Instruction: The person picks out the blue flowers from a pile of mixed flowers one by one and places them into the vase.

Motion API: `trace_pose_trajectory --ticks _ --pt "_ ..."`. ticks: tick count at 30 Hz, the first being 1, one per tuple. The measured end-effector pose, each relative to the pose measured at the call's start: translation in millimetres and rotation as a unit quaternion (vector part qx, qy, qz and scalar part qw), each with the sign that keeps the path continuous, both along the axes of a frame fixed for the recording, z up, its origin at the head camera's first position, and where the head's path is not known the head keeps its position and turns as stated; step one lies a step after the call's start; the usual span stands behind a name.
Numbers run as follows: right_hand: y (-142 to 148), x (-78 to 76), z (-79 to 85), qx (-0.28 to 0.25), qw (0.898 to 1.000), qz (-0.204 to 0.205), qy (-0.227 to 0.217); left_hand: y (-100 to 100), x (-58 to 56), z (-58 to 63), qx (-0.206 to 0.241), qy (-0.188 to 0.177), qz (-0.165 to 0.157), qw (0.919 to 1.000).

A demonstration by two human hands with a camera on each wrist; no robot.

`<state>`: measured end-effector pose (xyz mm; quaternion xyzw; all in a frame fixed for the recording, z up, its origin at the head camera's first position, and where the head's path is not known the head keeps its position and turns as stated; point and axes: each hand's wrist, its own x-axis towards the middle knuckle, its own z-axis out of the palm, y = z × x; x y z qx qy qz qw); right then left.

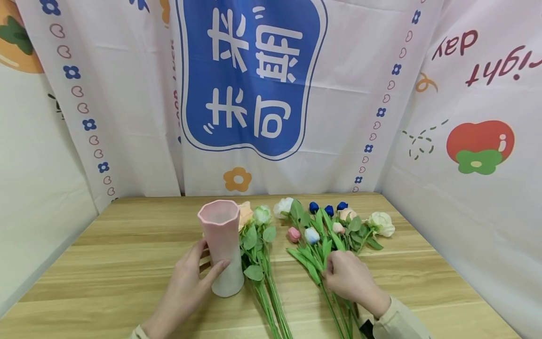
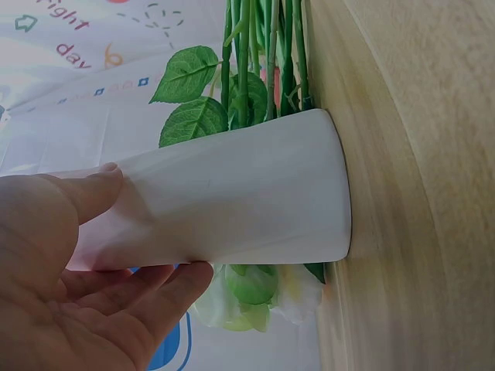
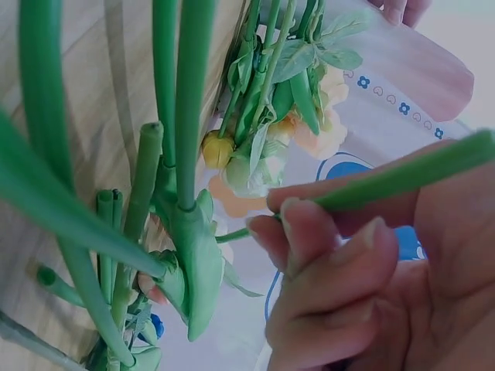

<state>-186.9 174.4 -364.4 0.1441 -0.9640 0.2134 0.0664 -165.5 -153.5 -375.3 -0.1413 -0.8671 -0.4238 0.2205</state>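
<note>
A tall vase (image 1: pixel 226 263), pink at its wavy rim and fading to white at the base, stands upright on the table. My left hand (image 1: pixel 188 280) grips it, thumb on the near side and fingers around the left; in the left wrist view the vase's white lower part (image 2: pixel 247 193) touches the tabletop. Over the right bunch of artificial flowers (image 1: pixel 326 235), my right hand (image 1: pixel 351 278) pinches a green flower stem (image 3: pixel 410 174) between thumb and fingers, as the right wrist view shows. Which bloom that stem bears is hidden.
Another artificial bunch, with a pale green bloom (image 1: pixel 262 215) and a peach one, lies just right of the vase, stems toward me. A white rose (image 1: pixel 381 223) lies at the far right. Printed cloth (image 1: pixel 338 117) walls the wooden table (image 1: pixel 127 254) at the back and sides.
</note>
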Motion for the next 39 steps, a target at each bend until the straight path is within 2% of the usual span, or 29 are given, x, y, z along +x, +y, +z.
trace_pose_trajectory --ticks 14,26,32,39 --pt "-2.6 1.6 3.8 -0.044 0.998 -0.024 0.033 -0.1 0.4 -0.6 -0.005 0.004 0.004 1.0000" --pt "-5.7 1.9 5.4 -0.119 0.991 -0.030 0.058 -0.2 0.1 0.1 0.000 0.000 0.000 1.0000" --pt "-17.9 5.1 5.7 -0.182 0.982 -0.005 0.059 -1.2 -1.5 1.0 -0.001 0.017 -0.002 0.9998" --pt "-38.5 13.8 2.9 -0.210 0.976 0.044 0.043 -1.1 -0.1 2.3 -0.002 0.002 -0.003 1.0000"
